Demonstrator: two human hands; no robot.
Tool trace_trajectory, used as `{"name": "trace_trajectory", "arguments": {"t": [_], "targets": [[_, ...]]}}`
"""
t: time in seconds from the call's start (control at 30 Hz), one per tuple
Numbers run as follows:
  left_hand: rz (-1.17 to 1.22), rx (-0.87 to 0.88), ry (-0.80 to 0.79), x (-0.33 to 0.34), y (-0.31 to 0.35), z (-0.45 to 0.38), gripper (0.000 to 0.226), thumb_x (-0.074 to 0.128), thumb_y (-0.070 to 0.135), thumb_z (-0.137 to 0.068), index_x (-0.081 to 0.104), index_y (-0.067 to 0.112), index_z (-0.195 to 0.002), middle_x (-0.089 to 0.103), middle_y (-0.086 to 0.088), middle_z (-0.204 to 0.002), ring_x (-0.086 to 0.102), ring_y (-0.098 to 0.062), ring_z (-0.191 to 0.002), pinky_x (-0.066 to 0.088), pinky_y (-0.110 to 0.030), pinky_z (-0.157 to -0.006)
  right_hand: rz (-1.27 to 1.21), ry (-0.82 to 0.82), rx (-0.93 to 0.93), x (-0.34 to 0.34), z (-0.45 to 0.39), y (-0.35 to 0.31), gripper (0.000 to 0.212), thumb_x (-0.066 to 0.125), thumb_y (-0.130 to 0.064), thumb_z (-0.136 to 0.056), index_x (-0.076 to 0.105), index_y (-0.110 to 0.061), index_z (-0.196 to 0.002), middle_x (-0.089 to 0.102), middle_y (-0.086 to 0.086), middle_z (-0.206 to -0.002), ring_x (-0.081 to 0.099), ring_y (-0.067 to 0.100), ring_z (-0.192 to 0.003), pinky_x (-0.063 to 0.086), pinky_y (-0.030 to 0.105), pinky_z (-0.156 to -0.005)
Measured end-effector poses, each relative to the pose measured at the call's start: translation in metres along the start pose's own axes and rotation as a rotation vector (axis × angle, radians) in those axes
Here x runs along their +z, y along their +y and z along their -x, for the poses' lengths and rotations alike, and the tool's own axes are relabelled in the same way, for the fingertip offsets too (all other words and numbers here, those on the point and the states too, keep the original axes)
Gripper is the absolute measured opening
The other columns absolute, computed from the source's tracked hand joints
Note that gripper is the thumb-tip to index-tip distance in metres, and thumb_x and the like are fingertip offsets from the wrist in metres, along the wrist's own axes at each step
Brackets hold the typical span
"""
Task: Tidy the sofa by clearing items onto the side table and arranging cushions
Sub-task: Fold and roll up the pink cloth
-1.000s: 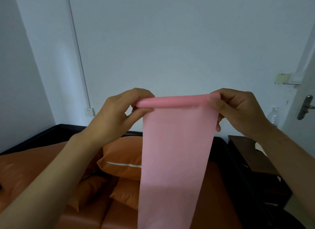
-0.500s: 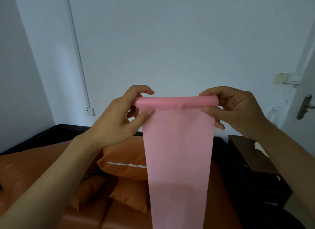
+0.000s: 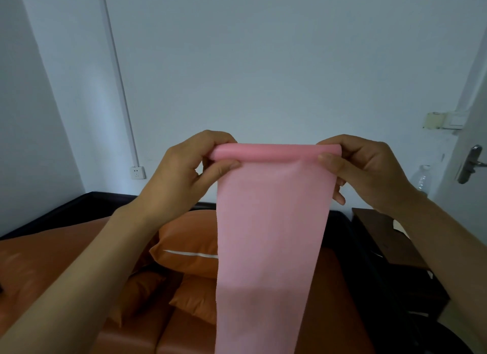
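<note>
Both hands pinch the rolled top of a long pink fabric strip [image 3: 268, 235]: left hand [image 3: 184, 174] at its left end, right hand [image 3: 369, 171] at its right, hanging over the orange leather sofa [image 3: 39, 269].

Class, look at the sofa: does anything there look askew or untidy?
Yes. The orange cushions lie tumbled in a heap on the sofa, one tilted over others, rather than set upright along the backrest.

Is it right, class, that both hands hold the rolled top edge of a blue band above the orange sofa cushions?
Not quite. The head view shows the band is pink, not blue. The left hand and right hand do hold its rolled top edge above the orange cushions.
</note>
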State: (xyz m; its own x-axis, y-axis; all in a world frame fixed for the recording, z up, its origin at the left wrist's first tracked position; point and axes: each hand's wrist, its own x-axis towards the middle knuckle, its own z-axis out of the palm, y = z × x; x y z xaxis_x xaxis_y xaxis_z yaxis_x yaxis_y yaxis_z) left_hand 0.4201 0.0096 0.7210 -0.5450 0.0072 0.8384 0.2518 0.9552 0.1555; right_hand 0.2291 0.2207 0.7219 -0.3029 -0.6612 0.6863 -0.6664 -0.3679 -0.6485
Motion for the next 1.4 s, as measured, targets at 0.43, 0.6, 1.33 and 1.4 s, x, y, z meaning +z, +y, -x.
{"name": "trace_trajectory", "arguments": {"t": [0.43,0.6,1.33,1.4], "targets": [[0.083,-0.046,0.008,-0.003,0.003,0.003,0.017,0.052,0.032,-0.094,0.057,0.021,-0.106,0.063,0.006,-0.091,0.056,-0.016,-0.081,0.043,-0.013,-0.075,-0.128,-0.005,-0.056,-0.005,-0.001,0.000,0.035,0.079,-0.031,-0.073,0.068,-0.016,-0.103,0.064,0.012,-0.080,0.045,0.046,-0.052,0.045,0.025,-0.043],[0.159,-0.166,-0.080,-0.003,0.002,0.004,0.011,0.049,0.034,-0.095,0.055,0.026,-0.098,0.059,0.020,-0.079,0.056,-0.010,-0.074,0.040,-0.009,-0.069,-0.070,0.029,-0.060,-0.004,-0.001,-0.001,0.034,0.077,-0.029,-0.075,0.069,-0.019,-0.107,0.068,0.002,-0.091,0.061,0.028,-0.069,0.053,0.028,-0.052],[0.119,-0.200,-0.050,0.002,0.008,0.009,0.020,0.050,0.047,-0.095,0.054,0.028,-0.102,0.061,0.002,-0.076,0.055,-0.016,-0.064,0.043,-0.023,-0.058,-0.121,0.006,0.026,0.000,0.002,-0.009,0.047,0.073,-0.027,-0.070,0.059,-0.022,-0.114,0.063,0.009,-0.070,0.059,0.022,-0.061,0.053,0.033,-0.047],[0.126,-0.237,-0.046,0.002,0.011,0.008,0.019,0.047,0.043,-0.096,0.053,0.026,-0.101,0.054,0.002,-0.063,0.047,-0.011,-0.053,0.036,-0.015,-0.050,-0.109,-0.031,-0.027,0.000,0.002,-0.007,0.042,0.078,-0.026,-0.069,0.064,-0.019,-0.107,0.064,0.009,-0.080,0.059,0.024,-0.063,0.051,0.031,-0.046]]}}
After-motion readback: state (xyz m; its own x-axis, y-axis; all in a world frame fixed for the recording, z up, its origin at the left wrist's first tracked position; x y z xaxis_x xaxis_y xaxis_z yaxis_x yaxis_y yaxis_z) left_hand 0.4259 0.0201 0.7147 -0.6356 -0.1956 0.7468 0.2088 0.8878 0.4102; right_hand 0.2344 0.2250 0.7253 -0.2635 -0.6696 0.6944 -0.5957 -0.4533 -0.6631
